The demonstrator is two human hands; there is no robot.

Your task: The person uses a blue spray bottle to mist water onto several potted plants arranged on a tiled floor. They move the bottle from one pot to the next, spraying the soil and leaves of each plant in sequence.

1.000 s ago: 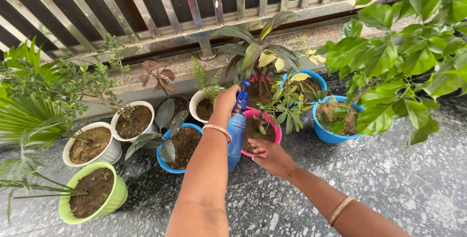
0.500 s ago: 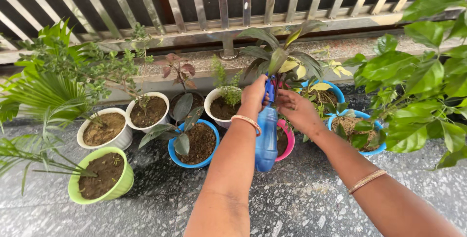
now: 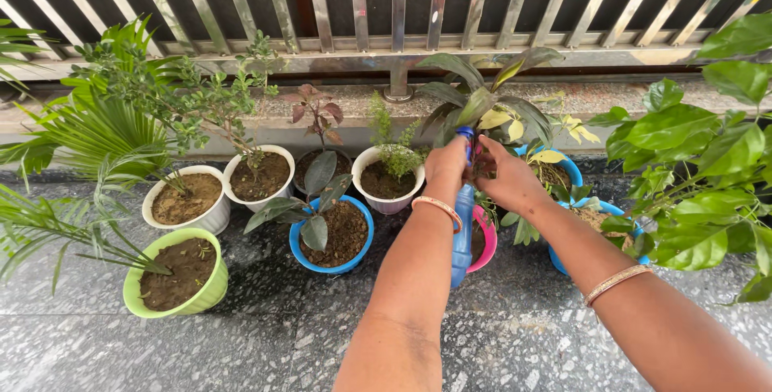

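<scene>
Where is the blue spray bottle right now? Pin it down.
In the head view, the spray bottle is just right of centre, held upright in the left hand, over the pink pot, with the right hand beside its top.

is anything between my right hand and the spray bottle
Nothing visible. The right hand is right beside the spray bottle's blue top, which the left hand grips. Only leaves of the plant in the pink pot crowd around; whether the right fingers touch the nozzle is unclear.
</scene>
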